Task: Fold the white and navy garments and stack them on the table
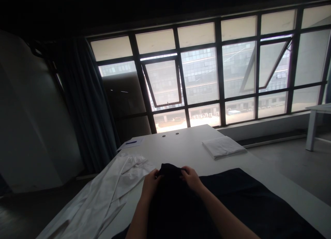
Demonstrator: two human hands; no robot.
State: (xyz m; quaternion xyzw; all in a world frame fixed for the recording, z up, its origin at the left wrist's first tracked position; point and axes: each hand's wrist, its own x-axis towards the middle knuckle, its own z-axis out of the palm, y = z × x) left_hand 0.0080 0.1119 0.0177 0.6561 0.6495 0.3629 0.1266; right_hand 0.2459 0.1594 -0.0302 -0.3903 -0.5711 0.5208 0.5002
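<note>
A large piece of black cloth (240, 194) lies across the near part of the white table, and its raised part rises between my forearms. My left hand (152, 182) pinches the upper left corner of that raised edge. At the upper right of the same edge, my right hand (190, 177) has its fingers closed on the fabric. The edge between both hands is lifted a little off the table. Whether the cloth is a garment I cannot tell; its lower part runs out of view. To the left, a crumpled white cloth (111, 187) lies along the table's edge.
The white table (181, 144) runs toward the windows. On its far right side sits a folded white cloth (223, 146). A pen (131, 142) rests on papers (126, 146) at the far left. A dark curtain (85, 104) hangs at left; another table (311, 128) stands at right.
</note>
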